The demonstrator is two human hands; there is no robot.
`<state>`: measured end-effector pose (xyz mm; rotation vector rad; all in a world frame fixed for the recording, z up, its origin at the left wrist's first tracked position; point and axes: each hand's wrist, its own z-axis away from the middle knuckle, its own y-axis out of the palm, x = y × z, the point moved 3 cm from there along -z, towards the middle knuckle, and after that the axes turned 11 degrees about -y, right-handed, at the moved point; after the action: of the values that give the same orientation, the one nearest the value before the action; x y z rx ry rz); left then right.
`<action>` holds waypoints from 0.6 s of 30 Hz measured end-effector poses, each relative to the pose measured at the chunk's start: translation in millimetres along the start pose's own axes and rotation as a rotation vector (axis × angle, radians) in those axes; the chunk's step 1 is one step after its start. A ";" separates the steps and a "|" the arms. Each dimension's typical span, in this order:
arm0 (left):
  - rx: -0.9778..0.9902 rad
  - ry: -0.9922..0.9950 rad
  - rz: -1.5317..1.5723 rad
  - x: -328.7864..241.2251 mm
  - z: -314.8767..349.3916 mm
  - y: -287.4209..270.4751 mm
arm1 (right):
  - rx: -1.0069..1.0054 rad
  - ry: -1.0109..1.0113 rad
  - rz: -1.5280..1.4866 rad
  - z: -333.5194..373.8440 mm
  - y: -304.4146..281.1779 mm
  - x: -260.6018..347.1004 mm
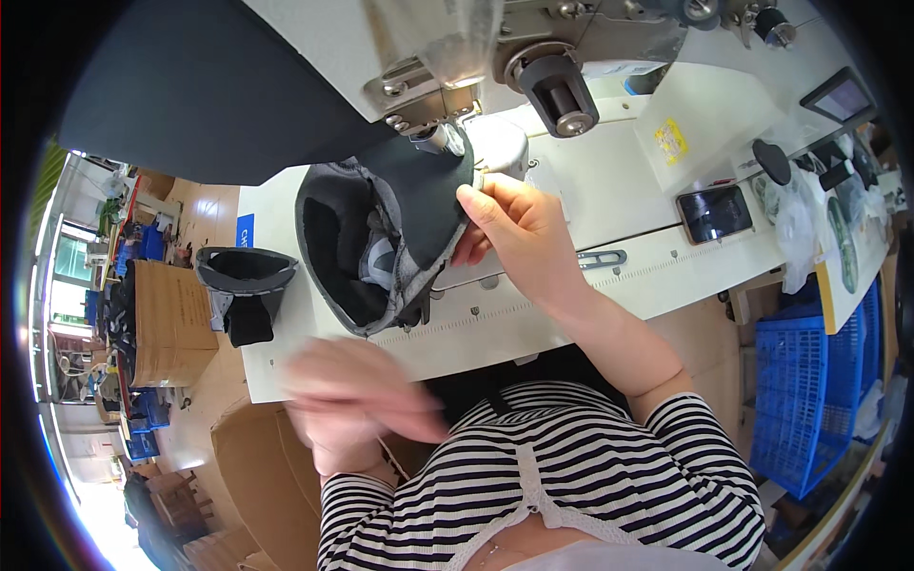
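A phone [715, 213] lies on a white tabletop [657, 285] near a clear plastic bag [795, 243], with a small screen [840, 98] farther back. Blue crates [790, 381] stand lower at right, while a cardboard box [173, 319] sits at left, near a bright window [69, 266].

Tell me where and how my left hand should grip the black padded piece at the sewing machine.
Probably grip the left rim of the padded piece, coming from the left: its mouth gapes that way, so the left hand could straddle the thick edge; the right hand pinches the right edge.
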<state>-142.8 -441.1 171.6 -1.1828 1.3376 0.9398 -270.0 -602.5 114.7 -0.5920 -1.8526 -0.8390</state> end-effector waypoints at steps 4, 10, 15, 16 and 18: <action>-1.028 -0.009 0.118 30.8 -37.0 -110.7 | 0.046 0.030 -0.077 11.7 16.7 0.5; -0.520 -0.173 0.618 60.8 -51.8 -134.8 | 0.053 -0.006 -0.140 11.7 17.0 -4.3; -0.657 -0.114 0.572 46.3 -42.5 -130.6 | 0.029 -0.014 -0.174 10.3 9.4 -7.0; -0.690 -0.111 0.536 42.9 -40.1 -129.2 | 0.029 -0.013 -0.172 9.6 9.8 -7.0; -0.721 -0.108 0.501 40.1 -38.5 -126.2 | 0.017 0.009 -0.155 8.5 9.2 -7.5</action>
<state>-25.1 -508.8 147.5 -1.3060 1.2628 1.9326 -265.4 -590.3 108.1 -0.4368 -1.9136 -0.9247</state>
